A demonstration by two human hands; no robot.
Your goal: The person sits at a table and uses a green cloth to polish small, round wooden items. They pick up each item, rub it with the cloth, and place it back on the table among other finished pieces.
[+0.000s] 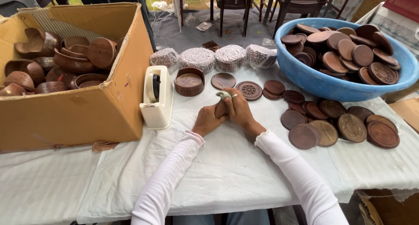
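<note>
Both hands meet at the middle of the table (227, 172), a little back from its near edge, over the white cloth. The left hand (208, 119) and the right hand (239, 111) are pressed together around a small brown wooden piece (219, 109), of which only a sliver shows between the palms; its full shape is hidden. Both hands are closed on it. The right fingers also pinch a small pale object (224, 94) at the top (too small to tell what it is).

Judging by the wooden discs (340, 127) spread toward the right edge of the table, the held piece is probably stiff, light and smooth, with a hard rim that gives a sure hold when pinched across its edges. Turned wood like this can chip if knocked, and a polished face may slide between dry fingers, so the rim looks the safer place to grip.

Just beyond the hands stand a round wooden box (189, 81) and a carved lid (249, 90), with a cream tape dispenser (156, 96) to the left. Four wrapped bundles (214, 58) line the far edge. A cardboard box (83, 107) of wooden bowls sits at the left end, and a blue basin (314, 81) heaped with discs sits at the far right corner.
</note>
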